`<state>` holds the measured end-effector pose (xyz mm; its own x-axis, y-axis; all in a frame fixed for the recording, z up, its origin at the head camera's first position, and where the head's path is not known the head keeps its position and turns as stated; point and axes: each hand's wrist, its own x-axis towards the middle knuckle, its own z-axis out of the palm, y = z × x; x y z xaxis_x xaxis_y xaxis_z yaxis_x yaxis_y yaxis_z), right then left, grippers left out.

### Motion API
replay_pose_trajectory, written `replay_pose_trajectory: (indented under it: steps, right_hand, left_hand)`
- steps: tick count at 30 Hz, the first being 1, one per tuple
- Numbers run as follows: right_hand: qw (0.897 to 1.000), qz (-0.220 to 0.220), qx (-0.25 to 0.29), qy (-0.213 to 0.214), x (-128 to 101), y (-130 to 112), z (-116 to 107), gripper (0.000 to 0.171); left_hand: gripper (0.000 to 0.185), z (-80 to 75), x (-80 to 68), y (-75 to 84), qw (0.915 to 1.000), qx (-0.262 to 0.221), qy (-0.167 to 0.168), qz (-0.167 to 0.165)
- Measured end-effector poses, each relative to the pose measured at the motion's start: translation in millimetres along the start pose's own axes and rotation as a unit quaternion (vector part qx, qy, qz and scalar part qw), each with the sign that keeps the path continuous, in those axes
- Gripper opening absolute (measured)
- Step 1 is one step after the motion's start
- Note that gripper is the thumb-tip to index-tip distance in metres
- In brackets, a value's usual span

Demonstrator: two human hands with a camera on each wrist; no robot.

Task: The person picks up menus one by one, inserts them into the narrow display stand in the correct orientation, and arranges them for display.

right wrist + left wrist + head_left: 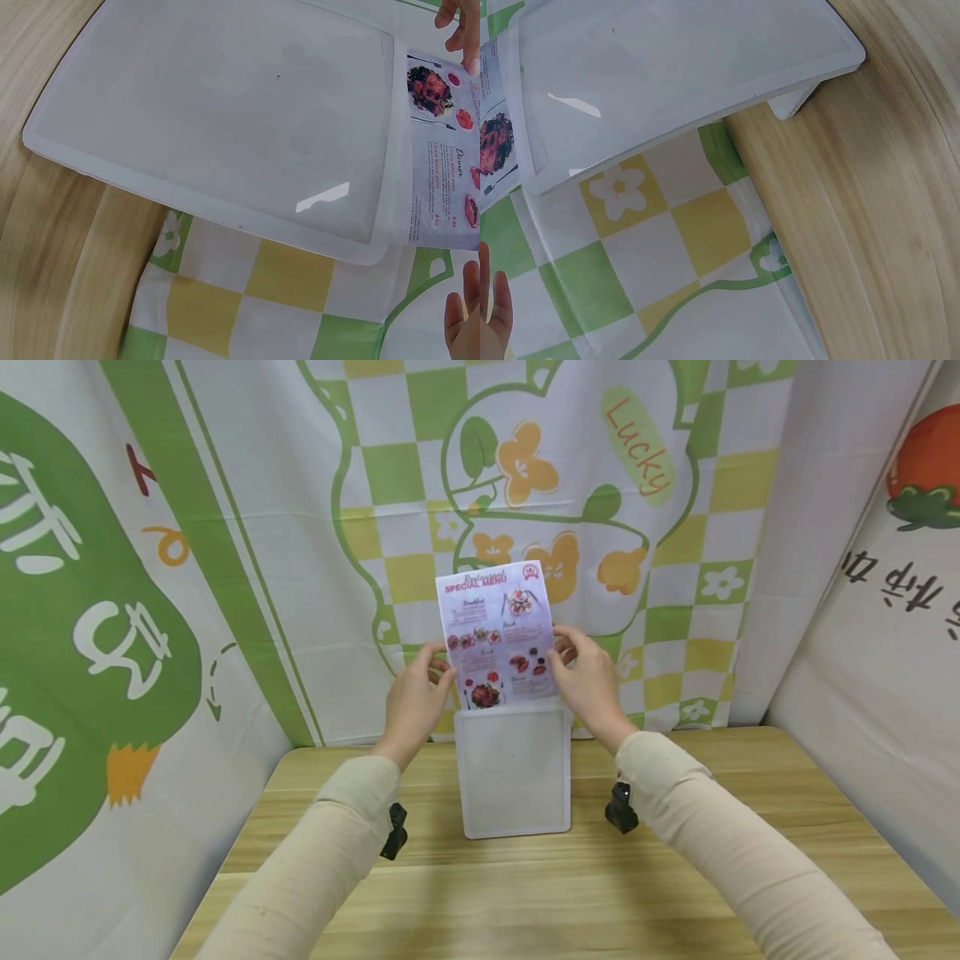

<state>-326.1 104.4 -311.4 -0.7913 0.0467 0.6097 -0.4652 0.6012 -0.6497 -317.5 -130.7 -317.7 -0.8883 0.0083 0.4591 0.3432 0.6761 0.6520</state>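
A printed menu sheet [498,631] headed "Special Menu" stands upright, its lower edge at the top of a clear, white-framed display stand [514,772] on the wooden table [675,868]. My left hand [420,693] pinches the sheet's left edge and my right hand [585,675] pinches its right edge. In the left wrist view the stand [675,67] fills the top, with a strip of the menu [495,142] at the far left. The right wrist view shows the stand [225,112] and the menu [446,157] at its right end.
Green, yellow and white patterned cloth [637,527] hangs behind the table and along both sides. The stand sits at the table's far edge, close to the backdrop. Bare wood lies in front of the stand.
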Motion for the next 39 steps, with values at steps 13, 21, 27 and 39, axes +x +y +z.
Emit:
replay_pose_trajectory:
  steps: [13,21,27,39]
  right_hand:
    - [1.000,0.021,0.003,-0.008,-14,9,4,0.027]
    - [0.999,0.044,0.006,-0.015,-21,18,7,0.026]
    - [0.999,0.043,0.004,-0.025,-27,23,9,0.025]
    - [0.998,0.053,-0.013,-0.041,-35,28,11,0.026]
  left_hand:
    - [0.038,10.9,-9.9,-9.8,0.9998,-0.008,-0.007,-0.015]
    - [0.038,15.8,-15.9,-13.7,0.9997,-0.007,-0.016,-0.020]
    - [0.038,17.6,-17.1,-15.3,0.9995,0.005,-0.017,-0.026]
    - [0.034,20.5,-18.0,-14.5,0.9991,0.010,-0.003,-0.042]
